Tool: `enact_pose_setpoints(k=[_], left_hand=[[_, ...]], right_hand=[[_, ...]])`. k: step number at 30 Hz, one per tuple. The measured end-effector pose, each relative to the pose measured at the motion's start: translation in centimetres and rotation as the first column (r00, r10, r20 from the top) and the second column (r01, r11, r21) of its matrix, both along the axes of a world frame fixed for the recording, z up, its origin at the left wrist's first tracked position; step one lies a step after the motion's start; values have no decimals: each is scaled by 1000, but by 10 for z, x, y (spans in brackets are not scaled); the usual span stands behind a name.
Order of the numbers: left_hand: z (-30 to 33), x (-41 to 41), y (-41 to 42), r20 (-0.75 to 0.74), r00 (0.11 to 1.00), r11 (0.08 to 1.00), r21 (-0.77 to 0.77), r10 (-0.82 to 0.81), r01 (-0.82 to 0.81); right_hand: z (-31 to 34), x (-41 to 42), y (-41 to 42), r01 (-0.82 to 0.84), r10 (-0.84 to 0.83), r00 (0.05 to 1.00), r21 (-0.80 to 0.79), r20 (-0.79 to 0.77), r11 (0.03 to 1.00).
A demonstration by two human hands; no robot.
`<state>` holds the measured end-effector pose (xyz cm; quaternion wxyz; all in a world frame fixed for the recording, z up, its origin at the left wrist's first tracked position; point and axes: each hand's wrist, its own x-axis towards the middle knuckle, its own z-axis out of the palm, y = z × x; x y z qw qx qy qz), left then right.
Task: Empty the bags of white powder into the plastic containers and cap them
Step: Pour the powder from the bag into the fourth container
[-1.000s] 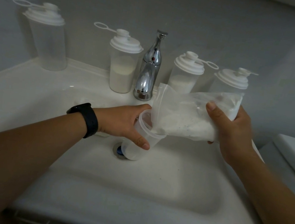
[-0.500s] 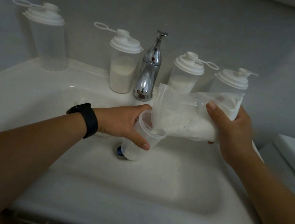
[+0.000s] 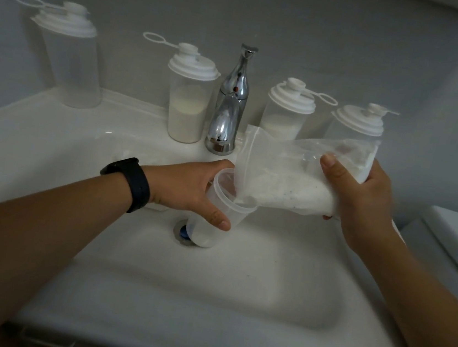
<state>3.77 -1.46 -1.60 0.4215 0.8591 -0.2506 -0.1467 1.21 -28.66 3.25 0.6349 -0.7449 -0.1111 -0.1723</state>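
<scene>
My left hand (image 3: 191, 191) grips an open clear plastic container (image 3: 212, 226) tilted over the sink basin, with white powder at its bottom. My right hand (image 3: 360, 201) holds a clear bag of white powder (image 3: 288, 177) on its side, its open mouth resting in the container's rim. Powder lies along the bag's lower side. Several capped containers stand along the sink's back ledge: an empty one (image 3: 71, 61) at far left, one (image 3: 189, 99) left of the tap holding powder, one (image 3: 285, 114) right of the tap, and one (image 3: 355, 125) partly behind the bag.
A chrome tap (image 3: 230, 104) stands at the back middle of the white sink (image 3: 207, 294). The drain (image 3: 183, 231) is just under the held container. A white toilet cistern edge (image 3: 455, 244) is at the right. A black watch is on my left wrist.
Almost nothing differs; both hands keep the bag and container in the same pose, and the powder in the bag has shifted slightly toward the container's mouth.
</scene>
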Motion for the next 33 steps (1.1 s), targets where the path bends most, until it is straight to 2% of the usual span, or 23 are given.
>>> enact_pose_setpoints(k=[33], left_hand=[[-2,3,2,12,1000,1000,14,-9,9]], right_hand=[[2,0,-3,-20,20,1000,-7,-8,1000]])
